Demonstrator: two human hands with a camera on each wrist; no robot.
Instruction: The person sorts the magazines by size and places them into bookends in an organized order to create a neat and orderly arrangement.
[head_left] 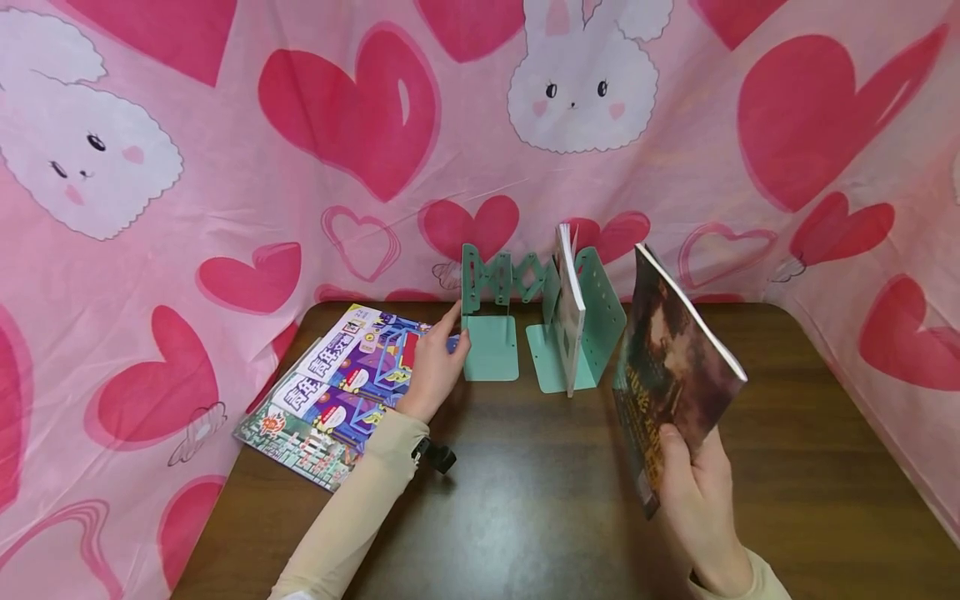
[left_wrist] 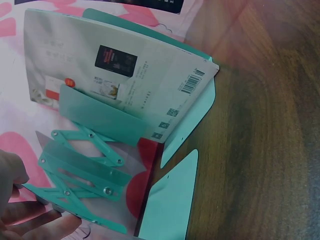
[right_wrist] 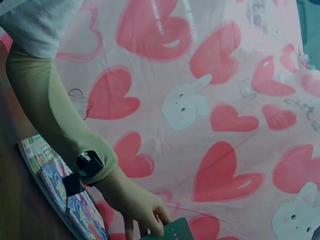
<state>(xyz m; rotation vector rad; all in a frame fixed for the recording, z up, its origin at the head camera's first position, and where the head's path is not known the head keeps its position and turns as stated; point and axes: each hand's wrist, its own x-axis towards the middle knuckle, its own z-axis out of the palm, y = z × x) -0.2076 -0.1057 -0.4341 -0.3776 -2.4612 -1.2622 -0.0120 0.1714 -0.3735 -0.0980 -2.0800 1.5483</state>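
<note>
A green expandable metal bookend (head_left: 491,346) stands near the back of the table, its scissor links partly spread. My left hand (head_left: 437,358) grips its left end plate, and the left wrist view shows the thumb and fingers (left_wrist: 42,222) at the plate's edge. A thin white-backed magazine (left_wrist: 115,75) stands upright in the bookend's right section, leaning slightly. To the right, my right hand (head_left: 697,492) holds a dark-covered magazine (head_left: 667,358) by its lower part, raised upright above the table. The right wrist view does not show the right hand.
Several colourful magazines (head_left: 330,383) lie overlapped at the table's left, beside the left forearm. Pink cloth (head_left: 480,167) with hearts and rabbits hangs behind and around the dark wooden table (head_left: 525,500). A black wrist camera (head_left: 435,456) sits on the left wrist.
</note>
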